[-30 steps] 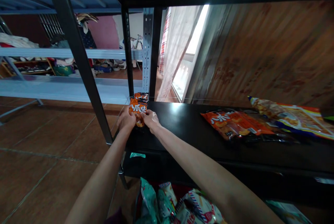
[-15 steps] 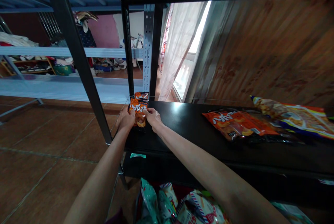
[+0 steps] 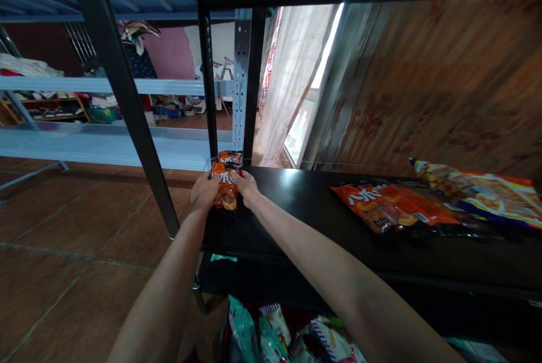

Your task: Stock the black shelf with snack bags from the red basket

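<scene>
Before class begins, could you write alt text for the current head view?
A person's left grip and right grip hold an orange snack bag at the left end of a black shelf. Farther right lie an orange packet and a blue-and-yellow packet; green packets and striped packets sit below.

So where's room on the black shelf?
Bare: the shelf between right hand and flat orange bag, beyond the forearm. Crowded: left end, that hand and the left hand holding a packet; right end, that bag and a yellow bag.
</scene>
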The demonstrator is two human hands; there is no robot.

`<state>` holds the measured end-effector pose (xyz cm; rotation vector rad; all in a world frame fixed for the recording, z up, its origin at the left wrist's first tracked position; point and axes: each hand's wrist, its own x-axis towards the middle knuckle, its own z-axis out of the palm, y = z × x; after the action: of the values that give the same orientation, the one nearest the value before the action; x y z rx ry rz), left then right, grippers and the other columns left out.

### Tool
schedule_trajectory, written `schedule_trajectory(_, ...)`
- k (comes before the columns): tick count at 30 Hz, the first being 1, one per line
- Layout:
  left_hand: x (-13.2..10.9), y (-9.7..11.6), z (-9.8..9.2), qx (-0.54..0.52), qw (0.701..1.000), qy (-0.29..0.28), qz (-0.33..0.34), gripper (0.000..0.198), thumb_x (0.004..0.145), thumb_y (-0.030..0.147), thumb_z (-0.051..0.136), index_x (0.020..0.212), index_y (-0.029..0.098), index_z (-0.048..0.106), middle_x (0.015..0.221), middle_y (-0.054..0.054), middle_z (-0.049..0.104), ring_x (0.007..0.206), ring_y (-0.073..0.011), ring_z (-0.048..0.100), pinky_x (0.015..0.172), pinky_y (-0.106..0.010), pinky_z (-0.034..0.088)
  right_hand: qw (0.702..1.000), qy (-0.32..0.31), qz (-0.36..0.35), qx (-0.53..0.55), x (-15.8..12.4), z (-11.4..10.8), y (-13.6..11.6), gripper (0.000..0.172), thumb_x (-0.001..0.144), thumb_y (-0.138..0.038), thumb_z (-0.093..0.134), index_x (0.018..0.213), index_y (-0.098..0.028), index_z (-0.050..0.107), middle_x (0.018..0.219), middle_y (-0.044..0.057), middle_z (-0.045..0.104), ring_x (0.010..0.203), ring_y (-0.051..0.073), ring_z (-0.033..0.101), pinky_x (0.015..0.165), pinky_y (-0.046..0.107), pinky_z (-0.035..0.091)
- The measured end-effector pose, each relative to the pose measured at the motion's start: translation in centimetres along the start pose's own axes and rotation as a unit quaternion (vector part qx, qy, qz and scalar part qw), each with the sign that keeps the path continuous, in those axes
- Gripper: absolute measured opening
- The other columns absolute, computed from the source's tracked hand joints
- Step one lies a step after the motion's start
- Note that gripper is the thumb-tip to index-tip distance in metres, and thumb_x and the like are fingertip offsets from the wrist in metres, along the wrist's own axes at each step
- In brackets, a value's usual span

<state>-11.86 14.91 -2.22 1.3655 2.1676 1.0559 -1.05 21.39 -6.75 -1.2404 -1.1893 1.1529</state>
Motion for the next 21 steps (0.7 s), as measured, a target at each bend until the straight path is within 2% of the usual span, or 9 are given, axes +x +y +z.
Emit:
schedule_trajectory(11,-0.5,0.3,-0.4,0.022,0.999,0.024,-0.012,0.04,0.085,0.039,0.042,0.113,0.022,0.065,0.119,-0.015,0.064,0.109,-0.0335,0.059,0.085,-0.041,0.044,1.0,-0.007,-0.002,-0.02,-0.3,0.7,0.2,0.024,0.077,-0.039,0.059,0.091,-0.021,0.067,0.084,0.001,0.072,0.082,0.017,0.065,0.074,0.028,0.05)
schedule_trajectory(19,0.1,-0.2,-0.3,0.027,1.0,0.004,-0.005,0.04,0.086,0.04,0.039,0.111,0.023,0.065,0.114,-0.014,0.067,0.106,-0.0327,0.061,0.082,-0.04,0.045,0.999,0.001,-0.009,-0.05,0.4,1.1,0.2,0.021,0.076,-0.038,0.059,0.086,-0.02,0.066,0.083,0.003,0.071,0.082,0.019,0.065,0.073,0.029,0.049)
schedule_trajectory(21,0.5,-0.4,-0.1,0.027,1.0,0.002,-0.003,0.041,0.085,0.04,0.039,0.112,0.022,0.065,0.114,-0.014,0.067,0.106,-0.0327,0.061,0.083,-0.04,0.045,0.998,-0.017,-0.029,-0.05,0.6,1.2,0.4,0.021,0.078,-0.037,0.057,0.089,-0.022,0.066,0.084,0.002,0.071,0.084,0.018,0.065,0.074,0.028,0.049)
